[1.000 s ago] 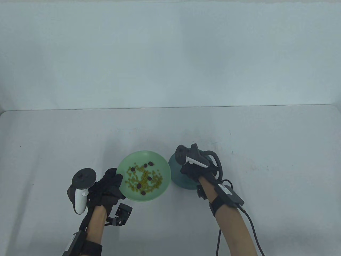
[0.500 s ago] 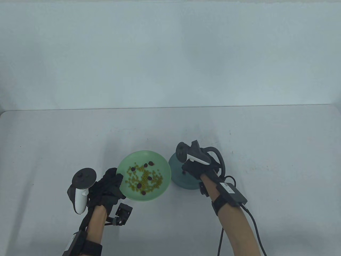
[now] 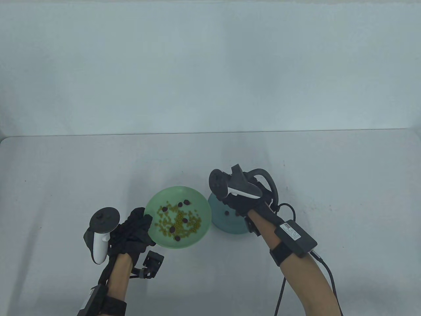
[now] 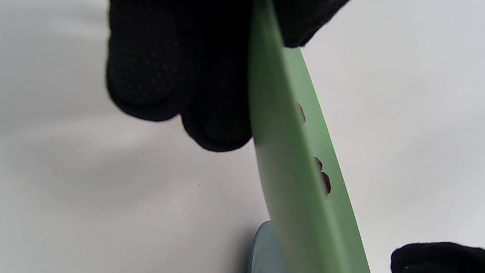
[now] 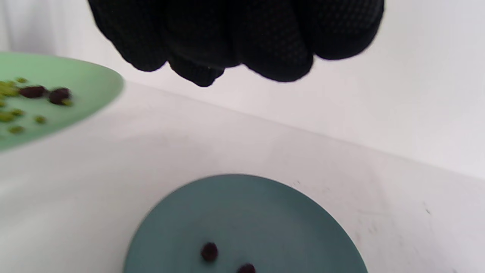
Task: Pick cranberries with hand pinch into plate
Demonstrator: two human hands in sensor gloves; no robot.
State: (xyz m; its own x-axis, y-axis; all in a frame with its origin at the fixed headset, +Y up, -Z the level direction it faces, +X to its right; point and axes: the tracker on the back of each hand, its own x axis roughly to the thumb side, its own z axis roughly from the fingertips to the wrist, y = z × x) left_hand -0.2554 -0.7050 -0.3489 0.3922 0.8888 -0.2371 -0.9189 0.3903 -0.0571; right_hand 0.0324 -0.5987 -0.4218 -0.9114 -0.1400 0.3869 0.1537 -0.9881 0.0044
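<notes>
My left hand [image 3: 138,223] grips the left rim of a light green plate [image 3: 190,242] and holds it tilted off the table. The plate carries yellow-green grains and several dark cranberries [image 3: 185,220]. In the left wrist view my fingers [image 4: 212,113] clamp its rim [image 4: 288,170]. My right hand [image 3: 227,202] hovers over the teal plate [image 3: 230,227], fingers bunched together with nothing visible in them [image 5: 227,57]. Two cranberries [image 5: 209,251] lie on the teal plate [image 5: 242,204].
The white table [image 3: 329,184] runs back to a pale wall. The two plates sit side by side near the front middle. A cable [image 3: 329,276] trails from my right wrist.
My right hand has risen and moved left and back over the teal plate, uncovering a cranberry on it. The left hand and green plate have not moved.
</notes>
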